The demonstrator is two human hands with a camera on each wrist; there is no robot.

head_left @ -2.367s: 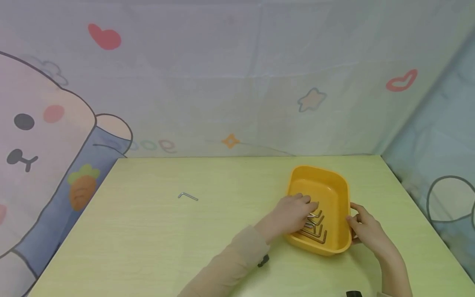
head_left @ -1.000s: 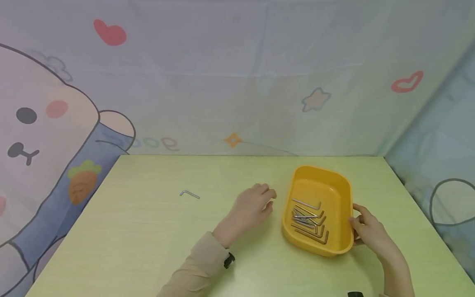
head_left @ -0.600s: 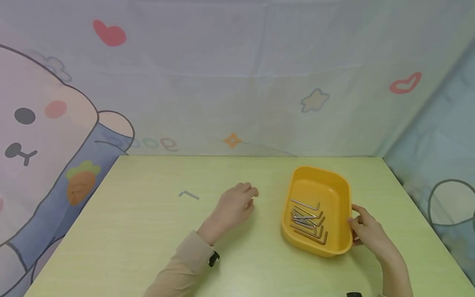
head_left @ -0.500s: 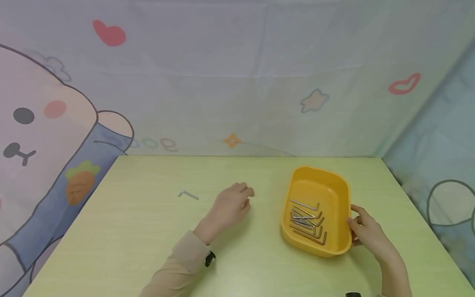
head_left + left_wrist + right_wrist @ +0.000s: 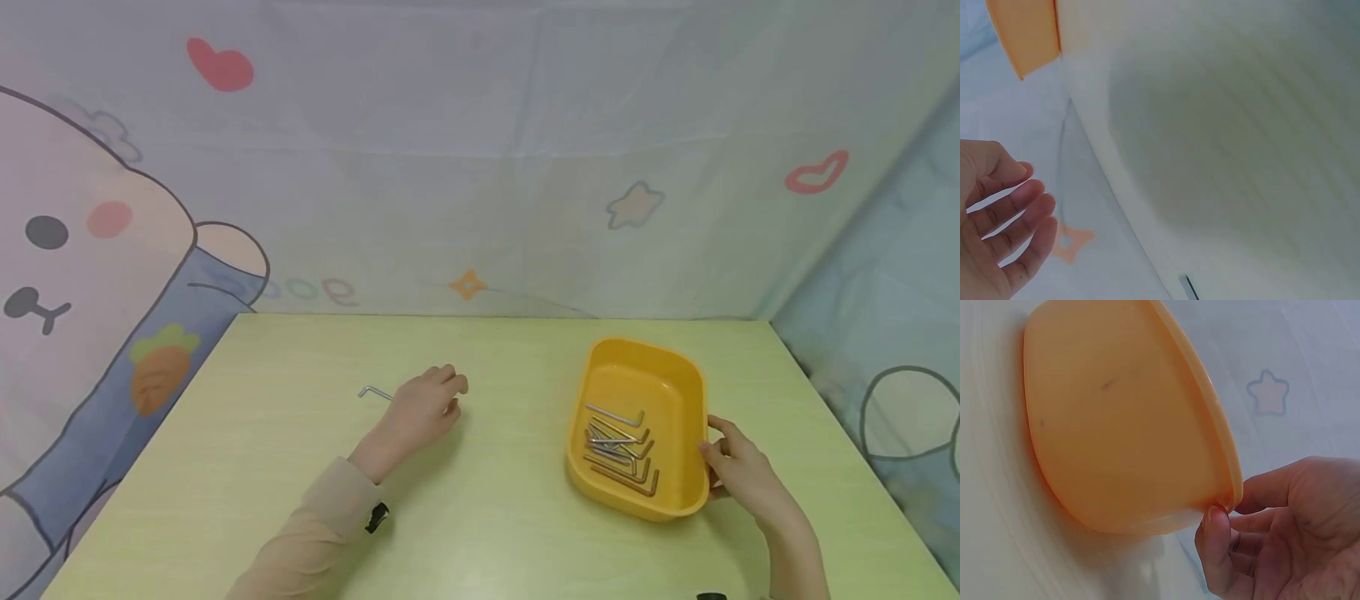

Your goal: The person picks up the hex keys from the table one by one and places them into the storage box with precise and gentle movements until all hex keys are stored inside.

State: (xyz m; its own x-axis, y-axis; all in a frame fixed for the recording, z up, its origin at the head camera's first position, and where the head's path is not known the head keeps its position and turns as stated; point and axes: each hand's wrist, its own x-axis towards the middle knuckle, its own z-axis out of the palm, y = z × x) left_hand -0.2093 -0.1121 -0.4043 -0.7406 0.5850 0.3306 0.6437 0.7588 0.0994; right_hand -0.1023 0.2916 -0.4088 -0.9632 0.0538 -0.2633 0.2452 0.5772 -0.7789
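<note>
My left hand (image 5: 416, 412) hovers over the table, its fingers loosely bent with nothing between them, as the left wrist view also shows. Beside it lies a lone hex key (image 5: 373, 392), its long end partly hidden behind the hand; a bit of it shows at the bottom edge of the left wrist view. On the right side, my right hand (image 5: 742, 471) pinches the rim of a yellow plastic bin (image 5: 678, 392) between thumb and fingers, plain in the right wrist view. Several hex keys (image 5: 626, 479) lie in a loose pile inside the bin.
The pale wooden table (image 5: 495, 517) reaches back to a printed cloth backdrop (image 5: 420, 167). Another cloth (image 5: 900, 275) hangs along the right side. A dark band (image 5: 377, 517) sits at the left wrist.
My left hand has come out of the bin and moved left across the table to the lone hex key. The right hand has stayed on the bin's rim.
</note>
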